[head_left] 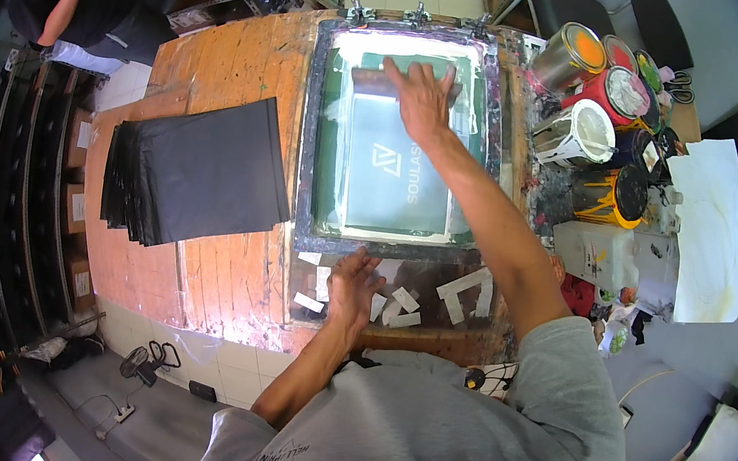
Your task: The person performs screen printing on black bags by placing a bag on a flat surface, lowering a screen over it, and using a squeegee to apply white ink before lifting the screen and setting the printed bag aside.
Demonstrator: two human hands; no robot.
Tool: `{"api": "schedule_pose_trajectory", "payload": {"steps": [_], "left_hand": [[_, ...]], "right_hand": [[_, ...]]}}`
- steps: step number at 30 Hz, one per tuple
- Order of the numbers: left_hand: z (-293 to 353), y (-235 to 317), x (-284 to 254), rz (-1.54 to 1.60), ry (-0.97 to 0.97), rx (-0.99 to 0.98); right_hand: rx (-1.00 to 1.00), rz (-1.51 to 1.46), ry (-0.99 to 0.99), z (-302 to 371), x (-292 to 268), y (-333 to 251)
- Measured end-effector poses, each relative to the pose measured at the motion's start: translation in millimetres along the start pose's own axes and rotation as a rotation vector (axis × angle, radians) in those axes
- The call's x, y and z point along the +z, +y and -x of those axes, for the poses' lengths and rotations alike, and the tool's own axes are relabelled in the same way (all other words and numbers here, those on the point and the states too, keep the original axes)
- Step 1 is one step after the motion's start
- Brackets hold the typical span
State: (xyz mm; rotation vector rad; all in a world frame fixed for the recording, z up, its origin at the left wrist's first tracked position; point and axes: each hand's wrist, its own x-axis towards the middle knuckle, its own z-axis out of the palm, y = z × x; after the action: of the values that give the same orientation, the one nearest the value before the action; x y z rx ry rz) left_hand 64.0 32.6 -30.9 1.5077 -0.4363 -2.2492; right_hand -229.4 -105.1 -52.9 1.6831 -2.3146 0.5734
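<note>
The right grip (424, 101) is a bare hand with its fingers bent over a dark squeegee (369, 81), holding it. The squeegee is right under these fingers, and it sticks out on both sides of them. It lies across the far part of the print frame (421, 254), on top of the mesh (372, 203). The mesh is pale in the middle, with a white sign and green around it.

The left grip (353, 286) is at the near edge of the print frame, with its fingertips by the rim. I cannot tell if it pinches the rim or just rests there. The squeegee is well apart from it. Little white strips (402, 319) lie near this hand.

Metal clamps (419, 14) sit at the far edge of the print frame. On the wooden worktop (252, 59), a pile of flat black sheets (210, 174) lies to the left. Paint cans (550, 68) and a white tub (572, 150) crowd the right side. At the far left is another person (70, 5).
</note>
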Motion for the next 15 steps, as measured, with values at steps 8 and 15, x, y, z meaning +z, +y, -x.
{"api": "schedule_pose_trajectory", "payload": {"steps": [8, 15], "left_hand": [[2, 3, -2, 0.075, 0.008, -0.009], [9, 11, 1, 0.058, -0.023, 0.022]], "right_hand": [[0.073, 0.087, -0.129, -49, -7, 46], [0.031, 0.222, -0.099, -48, 8, 46]]}}
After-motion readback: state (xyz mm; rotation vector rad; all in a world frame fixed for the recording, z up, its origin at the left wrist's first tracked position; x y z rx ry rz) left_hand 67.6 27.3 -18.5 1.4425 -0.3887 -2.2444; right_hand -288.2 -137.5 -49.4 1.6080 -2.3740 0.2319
